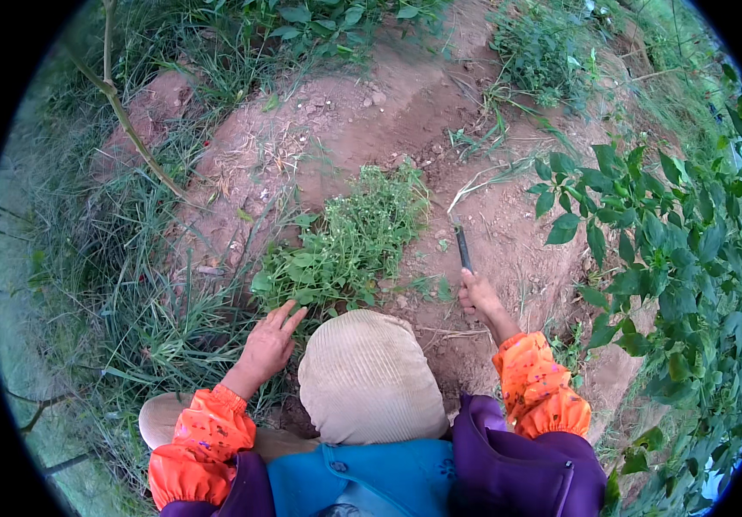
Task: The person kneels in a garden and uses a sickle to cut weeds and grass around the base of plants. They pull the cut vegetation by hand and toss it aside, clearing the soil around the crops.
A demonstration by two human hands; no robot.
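My left hand reaches to the near left edge of a clump of small leafy weeds. Its fingers are spread, with the tips at the lowest leaves, and nothing shows in its grasp. To the right of the clump, my right hand is closed around the dark handle of a hand tool. The tool points away from me, low over the reddish soil. Its working end is thin and hard to make out, close to a pale grass stalk.
Leafy pepper plants crowd the right side. Long grass covers the left, where a bare branch slants in. More weeds grow farther up the bare soil. My bent knee is between my arms.
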